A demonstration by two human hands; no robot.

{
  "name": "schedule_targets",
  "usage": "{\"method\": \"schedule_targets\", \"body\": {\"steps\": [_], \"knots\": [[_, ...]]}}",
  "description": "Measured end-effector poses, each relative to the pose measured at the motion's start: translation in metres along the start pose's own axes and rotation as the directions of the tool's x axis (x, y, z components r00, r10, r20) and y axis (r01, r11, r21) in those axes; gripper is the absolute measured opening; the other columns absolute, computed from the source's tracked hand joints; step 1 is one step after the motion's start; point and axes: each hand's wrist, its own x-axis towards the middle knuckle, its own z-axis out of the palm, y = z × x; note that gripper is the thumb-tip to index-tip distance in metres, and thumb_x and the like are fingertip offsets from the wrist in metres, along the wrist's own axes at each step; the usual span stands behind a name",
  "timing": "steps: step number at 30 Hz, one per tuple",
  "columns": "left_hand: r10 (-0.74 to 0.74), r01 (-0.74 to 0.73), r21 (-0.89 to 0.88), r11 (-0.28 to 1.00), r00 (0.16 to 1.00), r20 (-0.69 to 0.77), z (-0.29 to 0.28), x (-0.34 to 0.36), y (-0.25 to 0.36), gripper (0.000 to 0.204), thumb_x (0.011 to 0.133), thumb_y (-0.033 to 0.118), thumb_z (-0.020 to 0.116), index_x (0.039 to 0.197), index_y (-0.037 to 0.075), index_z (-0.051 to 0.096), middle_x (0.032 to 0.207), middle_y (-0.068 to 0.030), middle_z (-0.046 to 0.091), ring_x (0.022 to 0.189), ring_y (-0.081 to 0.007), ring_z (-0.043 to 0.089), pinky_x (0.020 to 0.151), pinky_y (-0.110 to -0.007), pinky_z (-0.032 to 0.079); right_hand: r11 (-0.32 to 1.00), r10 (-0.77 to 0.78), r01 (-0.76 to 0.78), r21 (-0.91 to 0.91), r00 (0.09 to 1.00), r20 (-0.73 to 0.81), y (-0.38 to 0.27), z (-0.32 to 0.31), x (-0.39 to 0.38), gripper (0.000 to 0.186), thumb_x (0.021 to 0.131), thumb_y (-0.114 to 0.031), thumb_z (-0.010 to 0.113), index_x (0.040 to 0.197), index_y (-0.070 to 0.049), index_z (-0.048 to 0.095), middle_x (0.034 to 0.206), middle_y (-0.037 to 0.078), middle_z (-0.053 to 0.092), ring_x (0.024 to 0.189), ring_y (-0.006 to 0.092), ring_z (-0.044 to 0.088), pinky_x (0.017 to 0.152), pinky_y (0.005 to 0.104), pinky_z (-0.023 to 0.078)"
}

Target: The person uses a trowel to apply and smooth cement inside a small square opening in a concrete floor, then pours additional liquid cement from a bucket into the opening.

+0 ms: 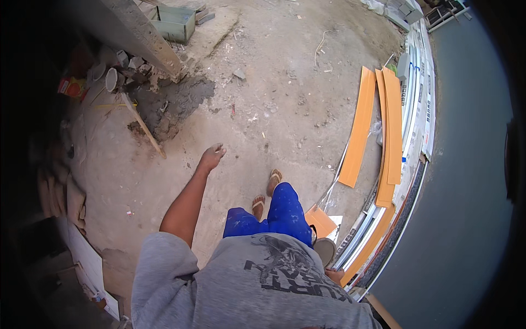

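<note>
My left hand (pixel 212 157) hangs ahead of me over the concrete floor (pixel 257 148), its fingers loosely bent and somewhat apart, with nothing visible in them. Low at my right side, my right hand (pixel 334 275) shows only in part beyond my grey shirt, its fingers curled. Right by it, at my hip, is a grey round container (pixel 325 251) with a dark curved handle or rim part. The hand seems to hold it, though the grip itself is mostly hidden. Both my feet, in light sandals, stand on the floor.
Orange panels (pixel 359 129) and long white wrapped strips (pixel 419 98) lie along a grey wall (pixel 466 164) at right. At left, a wooden-handled tool (pixel 143 125) lies by wet mortar (pixel 181 104) near a pillar (pixel 145 35). A rectangular tub (pixel 172 24) stands farther back.
</note>
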Motion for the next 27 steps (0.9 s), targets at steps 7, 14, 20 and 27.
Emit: {"method": "schedule_targets", "body": {"steps": [7, 14, 20, 27], "knots": [[0.234, -0.237, 0.086, 0.968, 0.971, 0.049, -0.031, 0.160, 0.164, 0.051, 0.088, 0.032, 0.061, 0.129, 0.003, 0.051, 0.120, -0.0217, 0.058, 0.109, -0.0323, 0.059, 0.091, -0.037, 0.047, 0.999, 0.013, -0.017, 0.028, 0.986, 0.164, 0.012, 0.239, -0.030, 0.026, 0.083, -0.039, 0.051, 0.071, -0.019, 0.040, 0.060, -0.005, 0.027, 0.049, 0.0112, 0.029, 0.049, 0.0293, 0.030], [-0.500, 0.508, 0.084, 0.857, 0.860, -0.107, -0.098, 0.218, 0.055, 0.058, 0.085, 0.037, 0.064, 0.126, -0.002, 0.053, 0.125, -0.0210, 0.057, 0.112, -0.0281, 0.058, 0.095, -0.035, 0.044, 0.993, 0.102, -0.085, -0.087, 0.971, 0.216, 0.051, 0.516, -0.191, 0.033, 0.084, -0.046, 0.047, 0.076, -0.015, 0.037, 0.068, 0.002, 0.039, 0.060, 0.0182, 0.038, 0.058, 0.0365, 0.034], [-0.868, 0.847, -0.189, 0.496, 0.489, -0.086, -0.115, 0.310, 0.093, 0.047, 0.086, 0.038, 0.063, 0.123, 0.009, 0.058, 0.098, -0.0146, 0.064, 0.076, -0.0271, 0.062, 0.061, -0.045, 0.052, 1.000, 0.002, 0.005, -0.023, 0.952, 0.305, 0.044, 0.731, -0.310, 0.037, 0.089, -0.044, 0.045, 0.067, -0.016, 0.034, 0.049, -0.004, 0.028, 0.038, 0.0127, 0.022, 0.048, 0.0298, 0.027], [-0.829, 0.744, -0.372, 0.555, 0.530, -0.177, -0.139, 0.559, 0.146, 0.039, 0.087, 0.037, 0.062, 0.115, 0.010, 0.062, 0.088, -0.0096, 0.062, 0.068, -0.0201, 0.055, 0.056, -0.040, 0.047, 0.997, -0.025, 0.051, -0.049, 0.897, 0.441, 0.066, 0.971, -0.410, 0.036, 0.087, -0.043, 0.045, 0.066, -0.017, 0.032, 0.049, -0.005, 0.025, 0.039, 0.0126, 0.022, 0.051, 0.0304, 0.027]]}}
